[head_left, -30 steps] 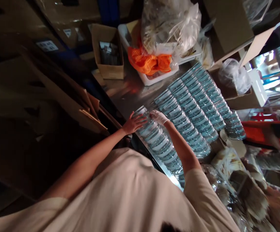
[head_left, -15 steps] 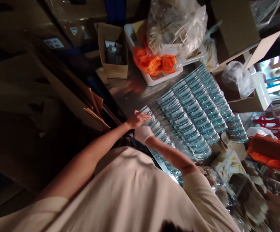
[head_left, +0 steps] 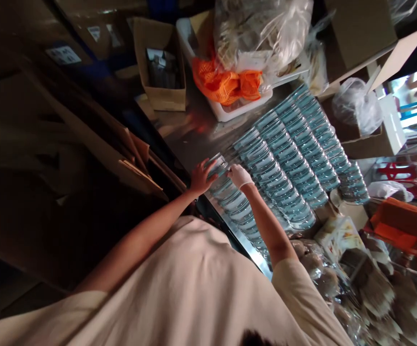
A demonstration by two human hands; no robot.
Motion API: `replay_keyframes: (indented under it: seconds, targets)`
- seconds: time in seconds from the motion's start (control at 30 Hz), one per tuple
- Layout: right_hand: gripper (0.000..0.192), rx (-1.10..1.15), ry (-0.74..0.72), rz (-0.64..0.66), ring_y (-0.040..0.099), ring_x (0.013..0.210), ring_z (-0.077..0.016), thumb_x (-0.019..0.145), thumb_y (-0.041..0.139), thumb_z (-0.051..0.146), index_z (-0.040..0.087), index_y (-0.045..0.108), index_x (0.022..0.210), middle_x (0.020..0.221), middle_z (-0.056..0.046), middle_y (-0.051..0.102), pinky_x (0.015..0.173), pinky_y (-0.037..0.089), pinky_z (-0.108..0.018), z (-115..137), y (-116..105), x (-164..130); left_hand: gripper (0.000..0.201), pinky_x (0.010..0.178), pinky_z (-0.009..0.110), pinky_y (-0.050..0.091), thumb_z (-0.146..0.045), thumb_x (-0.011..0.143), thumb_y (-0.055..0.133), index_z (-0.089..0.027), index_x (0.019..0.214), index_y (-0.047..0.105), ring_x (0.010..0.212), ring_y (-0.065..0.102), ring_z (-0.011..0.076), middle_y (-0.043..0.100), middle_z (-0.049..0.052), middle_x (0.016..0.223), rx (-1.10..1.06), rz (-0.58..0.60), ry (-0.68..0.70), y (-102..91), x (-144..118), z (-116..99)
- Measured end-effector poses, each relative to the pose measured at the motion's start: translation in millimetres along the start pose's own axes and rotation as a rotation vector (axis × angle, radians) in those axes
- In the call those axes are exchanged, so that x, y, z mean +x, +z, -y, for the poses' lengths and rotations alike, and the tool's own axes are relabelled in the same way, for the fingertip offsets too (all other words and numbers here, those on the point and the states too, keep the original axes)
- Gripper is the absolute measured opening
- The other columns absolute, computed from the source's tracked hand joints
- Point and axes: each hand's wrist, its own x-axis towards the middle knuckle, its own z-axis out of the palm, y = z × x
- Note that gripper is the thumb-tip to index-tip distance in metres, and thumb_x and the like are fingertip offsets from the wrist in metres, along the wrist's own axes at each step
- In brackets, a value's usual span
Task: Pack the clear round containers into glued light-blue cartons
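Both left hand [head_left: 200, 177] and gloved right hand [head_left: 239, 176] seemingly grasp the table-edge dish [head_left: 217, 166].

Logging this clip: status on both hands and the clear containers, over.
Left hand bare, gripping the end container of the near row. Right hand, white glove, touching the same row. Steel table beyond them, nothing between.

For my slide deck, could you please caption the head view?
Bare left hand and gloved right hand grip the end clear container of a row on a steel table.
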Motion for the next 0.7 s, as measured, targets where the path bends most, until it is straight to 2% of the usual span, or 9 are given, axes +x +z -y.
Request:
replay_keyframes:
  seconds: [0.1,0.17,0.3,0.4,0.5,0.6,0.7]
  targets:
    - [0.041,-0.028,-0.024,0.068,0.072,0.117,-0.0285,0.105,0.06,0.035,0.008,0.064,0.135,0.128,-0.021,0.072,0.093,0.053,-0.03,2,-3,7,0.067,0.123,0.048,0.036,-0.069,0.097,0.06,-0.031,0.152,0.059,0.14,0.053,0.0337,0.053,0.011,0.158,-0.065,0.026,-0.037,0.5,2,2]
    - [0.036,-0.055,-0.048,0.103,0.074,0.116,-0.0283,0.105,0.058,0.031,0.008,0.068,0.132,0.123,-0.021,0.075,0.091,0.053,-0.029,0,-7,9,0.067,0.121,0.046,0.039,-0.068,0.094,0.066,-0.03,0.148,0.061,0.137,0.055,0.0319,0.056,0.011,0.152,-0.091,0.035,-0.043,-2.0,8,4]
    - [0.037,-0.12,-0.089,0.103,0.075,0.117,-0.0284,0.108,0.046,0.026,0.01,0.071,0.13,0.124,-0.02,0.076,0.094,0.055,-0.031,-7,-14,7,0.062,0.119,0.045,0.044,-0.06,0.09,0.075,-0.027,0.141,0.064,0.134,0.058,0.0302,0.06,0.012,0.145,-0.116,0.035,-0.053,-4.6,16,4]
    - [0.038,-0.165,-0.108,0.093,0.074,0.118,-0.0327,0.107,0.047,0.028,0.011,0.073,0.129,0.124,-0.022,0.076,0.096,0.056,-0.037,1,-15,-4,0.06,0.118,0.045,0.045,-0.053,0.087,0.08,-0.026,0.138,0.065,0.133,0.059,0.0307,0.062,0.011,0.141,-0.132,0.039,-0.068,-4.0,20,4]
    - [0.036,-0.196,-0.132,0.108,0.072,0.121,-0.0349,0.108,0.048,0.025,0.007,0.074,0.126,0.122,-0.025,0.075,0.099,0.057,-0.044,33,-4,-22,0.057,0.116,0.047,0.046,-0.047,0.082,0.086,-0.027,0.131,0.067,0.13,0.06,0.0313,0.064,0.01,0.135,-0.147,0.047,-0.098,-4.1,24,5]
    - [0.033,-0.199,-0.193,0.171,0.071,0.119,-0.0284,0.108,0.059,0.032,0.01,0.07,0.13,0.127,-0.017,0.073,0.102,0.058,-0.047,82,21,-42,0.054,0.114,0.048,0.049,-0.039,0.076,0.09,-0.027,0.124,0.069,0.126,0.062,0.0319,0.065,0.009,0.131,-0.161,0.054,-0.132,-5.3,28,7]
    - [0.039,-0.156,-0.323,0.269,0.069,0.118,-0.0249,0.104,0.068,0.039,0.015,0.065,0.135,0.134,-0.012,0.068,0.101,0.06,-0.047,124,45,-51,0.053,0.113,0.048,0.05,-0.034,0.072,0.093,-0.027,0.119,0.07,0.125,0.063,0.0313,0.065,0.008,0.128,-0.177,0.063,-0.137,-7.4,30,8]
